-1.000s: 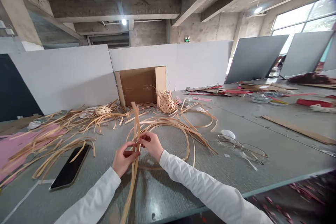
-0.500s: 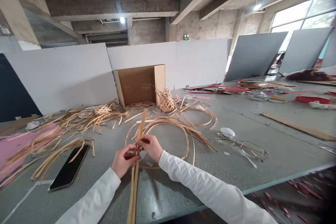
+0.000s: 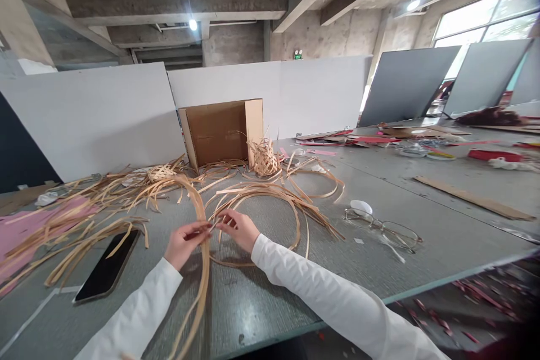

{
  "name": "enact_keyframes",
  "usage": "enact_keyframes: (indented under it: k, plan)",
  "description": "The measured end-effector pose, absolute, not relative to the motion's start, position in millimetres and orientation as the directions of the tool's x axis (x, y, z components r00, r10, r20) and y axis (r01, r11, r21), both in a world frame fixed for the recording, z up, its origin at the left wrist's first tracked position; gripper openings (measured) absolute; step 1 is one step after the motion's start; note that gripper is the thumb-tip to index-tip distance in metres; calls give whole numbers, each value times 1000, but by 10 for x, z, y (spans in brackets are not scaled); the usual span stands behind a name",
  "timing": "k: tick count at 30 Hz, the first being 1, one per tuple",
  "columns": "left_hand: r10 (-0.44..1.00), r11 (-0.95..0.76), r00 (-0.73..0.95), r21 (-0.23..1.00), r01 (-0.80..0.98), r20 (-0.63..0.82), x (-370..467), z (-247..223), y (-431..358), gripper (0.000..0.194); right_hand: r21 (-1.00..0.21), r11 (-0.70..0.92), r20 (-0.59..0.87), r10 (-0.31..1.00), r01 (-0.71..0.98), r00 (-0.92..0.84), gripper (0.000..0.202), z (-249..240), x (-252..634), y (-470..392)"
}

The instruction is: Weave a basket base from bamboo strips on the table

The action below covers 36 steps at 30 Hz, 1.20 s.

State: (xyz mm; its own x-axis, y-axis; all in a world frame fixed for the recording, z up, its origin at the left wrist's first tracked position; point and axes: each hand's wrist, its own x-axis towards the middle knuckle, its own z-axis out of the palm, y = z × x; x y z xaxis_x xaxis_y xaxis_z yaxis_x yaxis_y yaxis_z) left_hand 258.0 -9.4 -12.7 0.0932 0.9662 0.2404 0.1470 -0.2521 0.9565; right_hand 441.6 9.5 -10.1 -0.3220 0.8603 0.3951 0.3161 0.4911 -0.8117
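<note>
"The grip of the left hand (image 3: 185, 243) looks closed. On what?"

"On a long, curved bundle of flat tan strips (image 3: 203, 278), pinched about midway and held over the near side of the broad grey worktop (image 3: 350, 278). The bundle arches away above the hand and bows down toward the near edge."

"And the right hand (image 3: 239, 229)?"

"Just beside the left, its fingertips seemingly pinched on a narrow pale sliver (image 3: 215, 224). It's too small to tell whether that belongs to the bundle."

"So which step is in hand?"

"I'd judge it fine fingertip work where the sliver meets the strips. Any next move calls for a steady left pinch and a light, exact right one, since strips this thin would easily slip or twist."

"What about materials, biggest first?"

"The worktop is smooth, with a dull sheen. At the back, an open brown cardboard box (image 3: 219, 140) stands against pale panels (image 3: 223, 83). Nearer lies a loose round coil of tan strips (image 3: 315, 215), springy-looking. Beside the box sits a bulging, open-woven form of pale strips (image 3: 265, 158), its ends bristling. Smallest, a flat, glossy black phone (image 3: 102, 278) and thin wire-rimmed eyeglasses (image 3: 382, 225)."
</note>
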Motion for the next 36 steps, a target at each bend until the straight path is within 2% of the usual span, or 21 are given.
enact_keyframes:
  k: [2,4,7,11,16,19,21,25,29,32,36]
  plan:
    - [964,-264,-7,956,125,267,2489,-95,-45,43,-597,591,395,805,542,-443,21,-107,4447,59]
    - [956,-275,-80,956,107,284,2426,-88,-15,45,-421,649,318,759,633,-567,25,-122,4451,7]
    - [947,-285,-129,955,87,295,2407,-122,2,45,-317,695,217,716,646,-664,28,-147,4420,-75]
    - [947,-287,-131,955,70,294,2445,-164,1,41,-299,712,210,699,636,-684,9,-138,4383,-129]
    - [919,-334,-212,942,34,333,2407,-130,10,40,-442,698,457,716,563,-528,9,-79,4383,-121]
    - [888,-371,-288,928,13,359,2359,-103,23,41,-427,718,585,683,549,-438,9,-68,4386,-125]
    - [884,-375,-299,927,5,359,2349,-96,25,42,-334,738,650,631,587,-423,9,-76,4387,-130]
    - [909,-343,-250,939,3,332,2390,-120,23,44,-26,726,704,501,687,-503,9,-106,4394,-131]
    - [923,-310,-233,950,19,306,2417,-178,57,43,237,674,739,342,700,-580,9,-103,4410,-150]
    - [921,-307,-246,951,21,303,2390,-223,101,46,354,639,773,212,683,-598,15,-69,4410,-176]
    - [917,-297,-269,954,35,295,2325,-261,137,48,426,622,792,95,657,-604,20,-44,4385,-186]
